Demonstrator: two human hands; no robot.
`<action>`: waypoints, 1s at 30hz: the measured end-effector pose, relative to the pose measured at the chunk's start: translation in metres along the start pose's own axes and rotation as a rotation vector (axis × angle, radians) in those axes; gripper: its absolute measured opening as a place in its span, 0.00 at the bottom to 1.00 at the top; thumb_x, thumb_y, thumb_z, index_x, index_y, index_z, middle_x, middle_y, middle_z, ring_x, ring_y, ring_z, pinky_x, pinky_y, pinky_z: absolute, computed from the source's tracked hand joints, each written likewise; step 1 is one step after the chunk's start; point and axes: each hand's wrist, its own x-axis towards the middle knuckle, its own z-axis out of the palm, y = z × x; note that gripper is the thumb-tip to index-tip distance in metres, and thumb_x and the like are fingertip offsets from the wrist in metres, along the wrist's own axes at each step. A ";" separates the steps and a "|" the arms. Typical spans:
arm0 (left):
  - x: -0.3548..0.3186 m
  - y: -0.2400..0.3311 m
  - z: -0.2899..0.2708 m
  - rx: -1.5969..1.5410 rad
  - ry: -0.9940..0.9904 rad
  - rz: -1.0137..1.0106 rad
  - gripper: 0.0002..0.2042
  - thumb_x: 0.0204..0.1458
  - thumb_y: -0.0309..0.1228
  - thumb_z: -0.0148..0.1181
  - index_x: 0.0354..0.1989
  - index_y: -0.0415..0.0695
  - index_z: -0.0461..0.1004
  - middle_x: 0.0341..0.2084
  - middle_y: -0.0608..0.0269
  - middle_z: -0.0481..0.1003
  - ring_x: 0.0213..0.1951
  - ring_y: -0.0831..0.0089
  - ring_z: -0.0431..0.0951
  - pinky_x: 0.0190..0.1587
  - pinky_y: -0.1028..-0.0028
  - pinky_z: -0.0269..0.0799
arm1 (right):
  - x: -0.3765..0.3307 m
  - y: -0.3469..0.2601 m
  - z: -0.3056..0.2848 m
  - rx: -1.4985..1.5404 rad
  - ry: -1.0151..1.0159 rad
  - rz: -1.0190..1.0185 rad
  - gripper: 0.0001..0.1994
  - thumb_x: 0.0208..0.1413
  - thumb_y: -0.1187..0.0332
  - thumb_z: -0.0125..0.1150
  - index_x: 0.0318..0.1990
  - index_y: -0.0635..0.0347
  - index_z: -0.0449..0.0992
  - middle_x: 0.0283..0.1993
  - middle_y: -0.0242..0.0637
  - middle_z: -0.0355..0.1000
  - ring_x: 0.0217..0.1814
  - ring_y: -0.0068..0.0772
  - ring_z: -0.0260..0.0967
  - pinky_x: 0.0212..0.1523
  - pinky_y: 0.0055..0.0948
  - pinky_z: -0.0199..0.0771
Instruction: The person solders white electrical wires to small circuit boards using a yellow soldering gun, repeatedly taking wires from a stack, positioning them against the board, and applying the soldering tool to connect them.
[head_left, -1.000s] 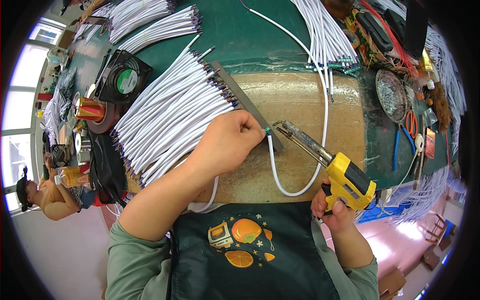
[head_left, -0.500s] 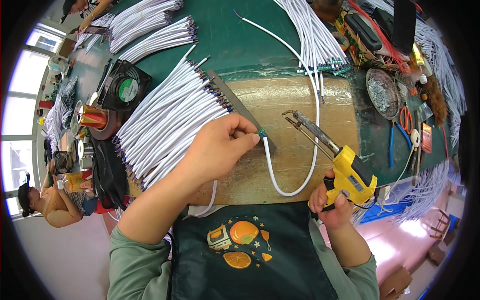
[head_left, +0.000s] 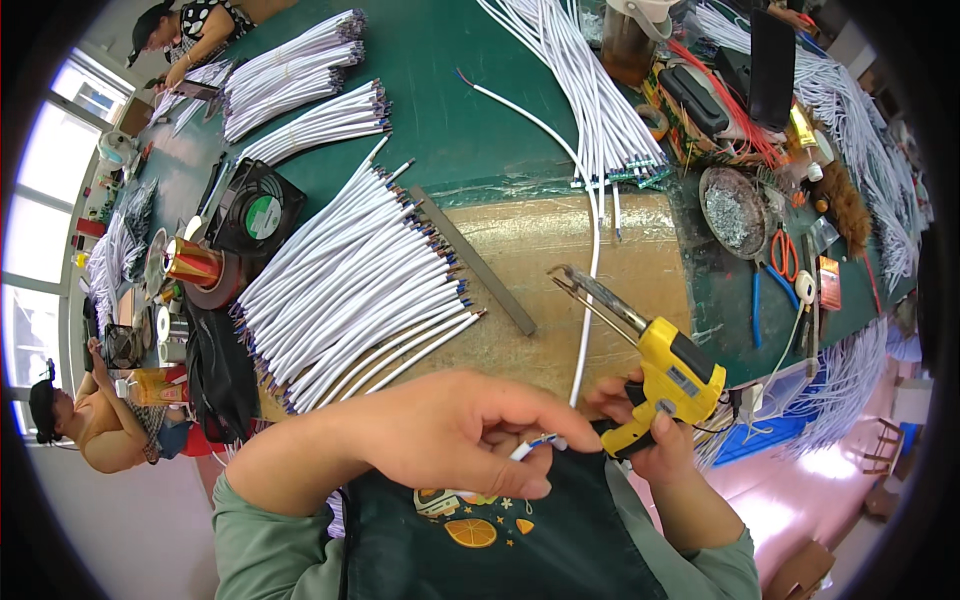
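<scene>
My left hand (head_left: 465, 425) is closed on a white cable (head_left: 522, 451), its stripped end with blue wire showing between thumb and fingers, above my dark apron (head_left: 400, 540). Another stretch of white cable (head_left: 590, 300) drops from the far bundle and passes behind my left fingertips; its near end is hidden. In my right hand (head_left: 655, 440) is a yellow soldering gun (head_left: 676, 372), its bent tip pointing up and left over the brown work board (head_left: 540, 220). Left of the tip lies a row of white cables (head_left: 350, 290) with dark wire ends, beside a flat metal bar (head_left: 475, 262).
White cable bundles (head_left: 610, 110) lie at the far side. A small fan (head_left: 262, 215) and a solder spool (head_left: 195, 262) stand left. On the right are a round dish (head_left: 735, 212), orange-handled scissors (head_left: 785, 255) and blue-handled pliers (head_left: 757, 310). Two other people work at left.
My left hand has come down toward my lap from the metal bar, now gripping a bare-wired cable end. The looped cable is straighter. The soldering gun has shifted slightly left and down.
</scene>
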 end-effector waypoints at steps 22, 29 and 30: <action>0.043 -0.065 -0.033 -0.493 0.838 0.336 0.16 0.51 0.20 0.57 0.49 0.38 0.66 0.42 0.54 0.73 0.38 0.66 0.79 0.37 0.73 0.79 | 0.069 -0.048 -0.017 0.109 0.131 -0.527 0.25 0.59 0.52 0.47 0.57 0.58 0.58 0.53 0.48 0.67 0.53 0.41 0.67 0.59 0.46 0.63; 0.035 -0.053 -0.034 0.268 0.748 -0.017 0.09 0.49 0.25 0.63 0.38 0.37 0.74 0.28 0.66 0.76 0.31 0.81 0.75 0.34 0.79 0.71 | 0.055 -0.023 -0.027 0.180 0.310 -0.434 0.24 0.60 0.52 0.46 0.58 0.55 0.57 0.56 0.47 0.64 0.61 0.42 0.60 0.61 0.48 0.58; 0.035 -0.046 -0.036 0.358 0.686 -0.064 0.09 0.48 0.25 0.63 0.37 0.37 0.74 0.26 0.67 0.76 0.30 0.81 0.75 0.33 0.79 0.70 | 0.056 -0.023 -0.025 0.195 0.339 -0.449 0.23 0.60 0.53 0.46 0.58 0.56 0.56 0.56 0.47 0.64 0.61 0.42 0.60 0.61 0.48 0.59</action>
